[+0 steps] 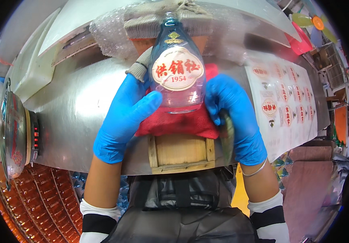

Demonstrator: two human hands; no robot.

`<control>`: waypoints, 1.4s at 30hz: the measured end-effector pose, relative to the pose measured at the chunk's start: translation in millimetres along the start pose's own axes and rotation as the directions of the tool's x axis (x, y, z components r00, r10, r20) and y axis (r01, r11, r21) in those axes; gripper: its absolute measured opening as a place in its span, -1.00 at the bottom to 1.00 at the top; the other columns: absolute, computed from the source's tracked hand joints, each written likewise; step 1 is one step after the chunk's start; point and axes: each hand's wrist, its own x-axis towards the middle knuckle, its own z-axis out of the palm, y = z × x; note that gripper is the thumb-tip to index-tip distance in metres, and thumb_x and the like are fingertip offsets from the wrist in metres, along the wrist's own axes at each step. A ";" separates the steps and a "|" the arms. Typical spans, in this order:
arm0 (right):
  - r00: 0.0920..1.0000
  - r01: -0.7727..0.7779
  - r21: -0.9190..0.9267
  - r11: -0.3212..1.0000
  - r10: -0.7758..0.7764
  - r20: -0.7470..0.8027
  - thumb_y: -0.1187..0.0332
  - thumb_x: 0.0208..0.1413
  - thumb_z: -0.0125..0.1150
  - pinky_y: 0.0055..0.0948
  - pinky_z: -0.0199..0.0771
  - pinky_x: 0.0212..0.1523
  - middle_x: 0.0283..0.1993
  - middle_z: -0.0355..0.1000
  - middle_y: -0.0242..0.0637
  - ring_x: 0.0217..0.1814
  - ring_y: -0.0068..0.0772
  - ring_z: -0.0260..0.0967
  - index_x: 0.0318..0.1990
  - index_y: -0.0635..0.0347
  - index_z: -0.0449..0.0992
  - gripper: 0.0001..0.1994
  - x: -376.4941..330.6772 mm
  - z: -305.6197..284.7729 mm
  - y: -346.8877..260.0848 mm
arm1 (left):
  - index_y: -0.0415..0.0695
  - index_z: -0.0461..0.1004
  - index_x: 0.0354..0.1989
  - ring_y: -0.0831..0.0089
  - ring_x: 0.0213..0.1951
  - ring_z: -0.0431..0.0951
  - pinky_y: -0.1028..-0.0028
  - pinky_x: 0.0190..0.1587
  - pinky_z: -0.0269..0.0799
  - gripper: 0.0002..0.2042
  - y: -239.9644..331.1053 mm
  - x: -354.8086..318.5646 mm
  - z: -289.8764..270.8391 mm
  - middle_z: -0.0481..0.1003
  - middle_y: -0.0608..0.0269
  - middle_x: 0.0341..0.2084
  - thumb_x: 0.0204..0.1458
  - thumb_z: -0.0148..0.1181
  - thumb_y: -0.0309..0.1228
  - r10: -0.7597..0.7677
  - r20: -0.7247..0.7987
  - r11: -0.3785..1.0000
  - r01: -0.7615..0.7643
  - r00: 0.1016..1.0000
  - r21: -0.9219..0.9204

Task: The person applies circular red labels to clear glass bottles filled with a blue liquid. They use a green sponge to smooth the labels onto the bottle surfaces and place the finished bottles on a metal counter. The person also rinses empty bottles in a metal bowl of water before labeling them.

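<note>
A clear glass bottle (184, 92), tinted blue toward its neck, lies with its neck pointing away from me. A cream label with red characters and a green emblem above it are on its upper face. It rests on a red cloth pad (174, 123) over a wooden frame (181, 152). My left hand (128, 105), in a blue glove with grey knit over its fingers, holds the bottle's left side, thumb near its base. My right hand (232, 107), also blue-gloved, is at the bottle's lower right with fingers curled around a flat green piece (226, 137), blurred by motion.
White sheets of printed labels (282, 101) lie at the right on the metal table (85, 97). Folded grey knit cloth (142, 26) and bubble wrap (109, 34) are behind the bottle. A round device with red lights (30, 137) stands left, above amber bottles (40, 198).
</note>
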 end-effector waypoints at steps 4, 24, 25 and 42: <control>0.817 0.047 0.465 0.884 0.234 -0.528 0.09 0.16 0.00 -0.65 0.23 -0.52 -0.42 0.25 -0.41 -0.44 -0.58 0.21 -0.30 0.07 0.36 -0.75 -6.1 3.3 -0.8 | -0.31 -0.14 0.28 0.29 0.24 0.05 0.35 0.27 -0.10 -0.15 1.5 1.6 2.5 0.06 0.05 0.21 -0.14 0.24 -0.29 -0.014 0.009 0.999 0.014 1.000 0.035; 0.686 0.460 -0.314 0.831 -0.557 -0.469 0.51 -0.03 0.25 -0.65 0.29 -0.33 -0.38 0.32 -0.36 -0.36 -0.66 0.23 -0.31 0.25 0.34 -0.82 -45.1 36.2 25.1 | -0.27 -0.20 0.30 0.28 0.27 -0.02 0.35 0.28 -0.13 -0.18 5.7 -5.9 16.3 -0.03 0.06 0.25 -0.11 0.15 -0.40 -0.049 -0.086 0.997 0.054 0.995 0.058; 0.666 0.533 -0.373 0.759 -0.649 -0.368 0.53 -0.05 0.26 -0.65 0.29 -0.32 -0.37 0.33 -0.34 -0.34 -0.64 0.25 -0.30 0.25 0.34 -0.80 -45.5 37.3 25.0 | -0.27 -0.21 0.30 0.28 0.27 -0.02 0.35 0.27 -0.13 -0.18 5.7 -5.2 14.9 -0.03 0.06 0.25 -0.10 0.15 -0.39 -0.038 -0.073 0.997 0.043 0.997 0.070; 0.594 0.354 -0.838 -0.416 -0.592 0.545 0.32 -0.33 0.37 -0.13 -0.04 0.14 -0.26 0.16 -0.58 -0.27 -0.58 0.23 -0.26 -0.31 0.58 -0.65 -70.7 56.1 -12.5 | -0.22 -0.27 0.31 0.36 0.15 0.18 0.38 0.18 0.12 0.08 -5.7 -11.3 8.6 0.05 0.09 0.21 -0.38 0.41 -0.46 0.149 -0.082 0.894 -0.099 0.985 0.438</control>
